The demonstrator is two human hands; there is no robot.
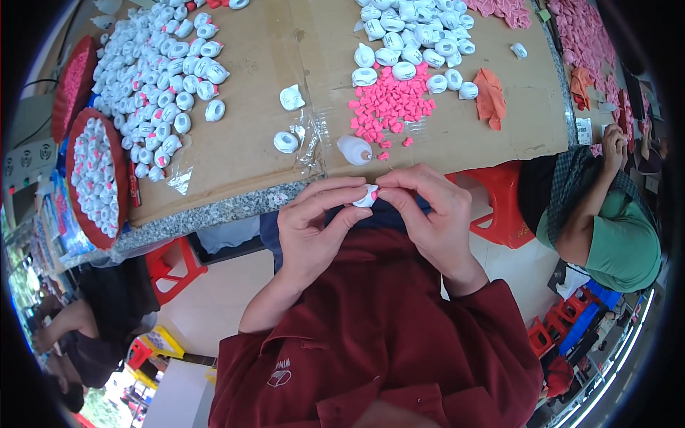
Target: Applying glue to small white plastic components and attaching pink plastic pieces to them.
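Just past the table's front edge, my left hand (307,232) pinches a small white rounded plastic piece (365,199) between thumb and fingers. My right hand (435,217) is closed at its right side, with thumb and forefinger on a small pink piece (374,194) that touches the white one. The fingertips partly cover both. On the table ahead stands a translucent squeeze bottle (354,150). Beyond it lies a heap of loose pink pieces (389,103), with a pile of white ring-shaped pieces (414,32) behind.
At the left is a large pile of white pieces, many with pink bits (160,85). Red trays (73,167) stand at the far left. Two white pieces (285,142) lie mid-table. An orange cloth (490,100) lies at right. A person in green (624,242) sits by a red stool (499,203).
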